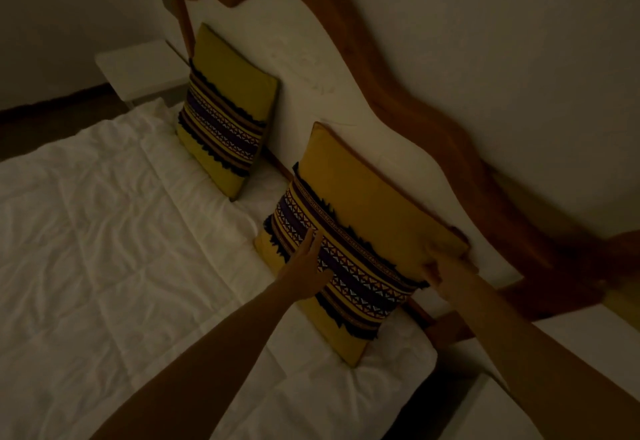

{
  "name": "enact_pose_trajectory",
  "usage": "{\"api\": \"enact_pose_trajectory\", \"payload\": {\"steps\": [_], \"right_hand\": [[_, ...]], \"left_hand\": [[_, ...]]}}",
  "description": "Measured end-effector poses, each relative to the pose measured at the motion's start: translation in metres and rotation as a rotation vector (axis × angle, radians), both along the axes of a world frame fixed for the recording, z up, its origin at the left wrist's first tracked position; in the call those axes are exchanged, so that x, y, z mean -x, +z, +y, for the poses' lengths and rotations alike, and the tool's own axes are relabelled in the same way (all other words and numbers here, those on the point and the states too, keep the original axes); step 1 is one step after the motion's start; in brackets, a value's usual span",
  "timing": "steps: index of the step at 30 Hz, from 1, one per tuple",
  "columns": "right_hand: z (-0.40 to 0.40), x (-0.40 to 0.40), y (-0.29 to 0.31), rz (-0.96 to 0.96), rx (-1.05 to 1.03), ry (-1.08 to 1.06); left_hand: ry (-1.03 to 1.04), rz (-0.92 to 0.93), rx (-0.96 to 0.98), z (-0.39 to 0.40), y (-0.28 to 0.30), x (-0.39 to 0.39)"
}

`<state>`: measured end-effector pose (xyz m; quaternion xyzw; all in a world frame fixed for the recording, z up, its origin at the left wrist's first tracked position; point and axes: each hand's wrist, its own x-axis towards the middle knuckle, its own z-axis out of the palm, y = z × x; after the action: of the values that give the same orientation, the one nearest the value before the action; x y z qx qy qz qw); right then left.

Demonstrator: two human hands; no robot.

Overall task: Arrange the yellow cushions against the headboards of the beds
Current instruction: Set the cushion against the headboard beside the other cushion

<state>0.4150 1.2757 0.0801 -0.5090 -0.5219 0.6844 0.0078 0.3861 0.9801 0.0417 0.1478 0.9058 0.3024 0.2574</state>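
Two yellow cushions with dark patterned bands lean against a white headboard (311, 58) framed in curved wood. The far cushion (225, 100) stands upright at the left, untouched. The near cushion (367, 204) leans on the headboard at the right. My left hand (308, 259) lies flat on its patterned band, fingers stretched out. My right hand (446, 266) grips the cushion's upper right corner, fingers curled around the edge. The room is dim.
A white creased duvet (104, 231) covers the bed. A white bedside table (138, 69) stands at the far left by the wall. A second white bed edge (561, 387) lies at the lower right, with a dark gap between the beds.
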Motion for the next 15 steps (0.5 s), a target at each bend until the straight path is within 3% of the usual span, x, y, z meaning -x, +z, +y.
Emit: {"api": "enact_pose_trajectory", "payload": {"steps": [4,8,15], "right_hand": [[-0.004,-0.005,0.001,0.117,0.005,0.007],[-0.027,-0.025,-0.006,0.252,-0.06,-0.183],[-0.04,-0.035,-0.013,0.229,-0.275,-0.268]], "left_hand": [[-0.048,0.054,0.044,0.0,0.004,0.002],[-0.066,0.088,0.08,-0.014,0.006,0.008],[0.007,0.131,0.091,-0.054,0.008,0.016]]}}
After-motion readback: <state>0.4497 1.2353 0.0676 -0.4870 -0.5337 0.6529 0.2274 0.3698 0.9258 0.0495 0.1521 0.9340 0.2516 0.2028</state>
